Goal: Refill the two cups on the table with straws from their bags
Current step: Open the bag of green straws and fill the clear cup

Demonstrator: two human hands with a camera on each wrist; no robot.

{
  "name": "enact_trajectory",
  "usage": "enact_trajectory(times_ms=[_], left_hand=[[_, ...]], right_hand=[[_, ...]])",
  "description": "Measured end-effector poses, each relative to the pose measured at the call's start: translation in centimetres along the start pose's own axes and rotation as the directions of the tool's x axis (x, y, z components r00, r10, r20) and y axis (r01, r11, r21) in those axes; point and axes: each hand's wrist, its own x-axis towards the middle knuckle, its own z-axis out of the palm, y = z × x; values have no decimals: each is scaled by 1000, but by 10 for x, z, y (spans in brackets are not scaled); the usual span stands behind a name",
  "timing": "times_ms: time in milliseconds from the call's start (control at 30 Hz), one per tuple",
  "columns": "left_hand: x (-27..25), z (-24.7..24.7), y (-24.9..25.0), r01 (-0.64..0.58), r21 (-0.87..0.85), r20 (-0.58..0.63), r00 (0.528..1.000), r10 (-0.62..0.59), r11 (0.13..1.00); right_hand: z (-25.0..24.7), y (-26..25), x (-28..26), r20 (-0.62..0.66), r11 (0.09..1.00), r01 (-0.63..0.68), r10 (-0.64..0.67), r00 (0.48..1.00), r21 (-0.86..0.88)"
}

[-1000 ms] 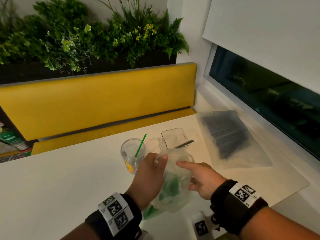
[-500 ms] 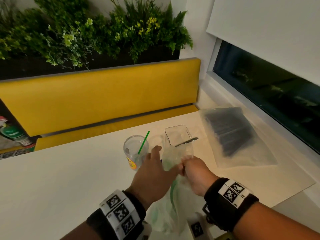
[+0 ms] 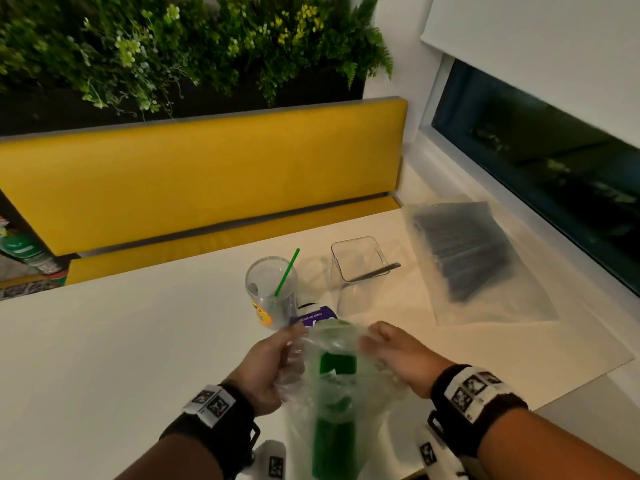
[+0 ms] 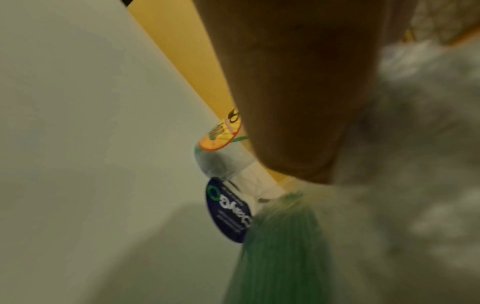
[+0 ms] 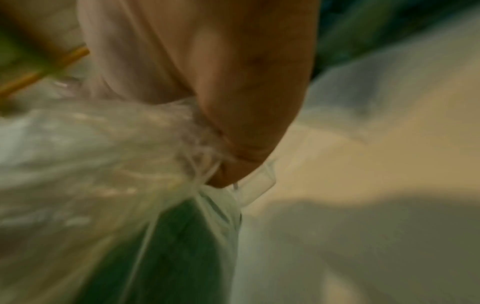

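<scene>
Straws, green [image 3: 334, 441], sit bundled inside a clear plastic bag [image 3: 346, 386] held above the near edge of the worktop [image 3: 121, 341]. From left to right: the left hand [image 3: 266, 367] grips the bag's crumpled left side with curled fingers; the right hand [image 3: 394, 356] pinches its right side the same way. Beyond the hands, toward the far edge, a round clear cup [image 3: 272, 292] holds one green straw [image 3: 287, 271], tilted. Right of it stands a square clear cup [image 3: 358, 271] with one dark straw [image 3: 375, 271] lying across its rim. Near the far right corner, a second bag [image 3: 485, 271] of dark straws lies flat.
</scene>
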Motion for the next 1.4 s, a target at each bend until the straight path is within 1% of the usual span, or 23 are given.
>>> enact_trajectory(times_ms=[67, 133, 167, 200, 233, 267, 300, 333, 367, 400, 433, 467, 533, 633, 700, 800, 867, 1000, 1100, 1167, 1267, 1300, 1400], left_hand=[[15, -11, -9, -14, 427, -294, 944, 153, 904], [22, -15, -14, 33, 747, -354, 865, 355, 664], [21, -15, -16, 43, 886, -292, 825, 483, 462], [20, -11, -18, 20, 983, -134, 760, 636, 183], [19, -4, -20, -67, 992, 127, 663, 738, -110], [18, 7, -22, -204, 917, 397, 553, 732, -343], [17, 19, -25, -315, 809, 586, 508, 632, -497], [16, 31, -30, -392, 751, 654, 554, 515, -531], [17, 40, -35, -389, 788, 597, 673, 436, -478], [19, 43, -38, -314, 864, 466, 795, 388, -393], [23, 40, -40, -195, 926, 312, 878, 364, -324], [28, 33, -42, -81, 957, 173, 930, 326, -278], [38, 20, -49, 55, 970, 14, 960, 280, -238], [51, 16, -61, 111, 963, -43, 963, 265, -247], [56, 26, -63, 169, 952, -98, 958, 270, -253], [56, 46, -57, 230, 930, -168, 960, 226, -286], [58, 57, -54, 249, 907, -184, 960, 211, -339], [65, 58, -56, 277, 911, -213, 950, 227, -305], [70, 56, -58, 200, 947, -135, 958, 254, -251], [72, 53, -57, 145, 959, -81, 963, 255, -243], [76, 47, -55, 116, 979, -73, 967, 244, -165], [77, 44, -56, 113, 981, -73, 968, 241, -160], [83, 38, -60, 104, 966, -50, 974, 222, -236]], right_hand=[[5, 12, 6, 26, 934, 102, -99, 995, -344], [14, 21, 15, -34, 829, 89, -129, 991, -553], [19, 23, 20, -93, 780, 58, -147, 985, -623], [23, 24, 24, -157, 758, 35, -180, 971, -651], [27, 24, 27, -204, 760, 36, -220, 954, -648], [30, 22, 29, -228, 776, 47, -243, 943, -629], [30, 23, 35, -225, 785, 70, -260, 939, -616], [30, 20, 39, -203, 778, 79, -258, 944, -624], [28, 19, 42, -174, 767, 89, -255, 951, -635], [25, 19, 45, -172, 759, 66, -230, 958, -648], [21, 19, 47, -201, 777, 45, -218, 955, -628], [19, 20, 47, -234, 794, 44, -231, 945, -607], [15, 25, 46, -240, 764, 141, -364, 900, -630], [16, 32, 38, 6, 527, 271, -451, 892, -806], [19, 28, 34, 49, 428, 293, -495, 867, -855], [28, 19, 32, 107, 216, 327, -665, 740, -920], [34, 20, 35, 114, 164, 290, -659, 744, -943], [22, 19, 51, -14, 250, 121, -480, 877, -961], [9, 24, 59, -14, 287, 126, -441, 897, -949], [4, 28, 63, -85, 325, 61, -414, 906, -944], [-5, 30, 69, -338, 637, -99, -265, 903, -765], [-8, 31, 69, -363, 733, -96, -215, 906, -674], [-4, 35, 67, -247, 894, 48, -174, 953, -445]])
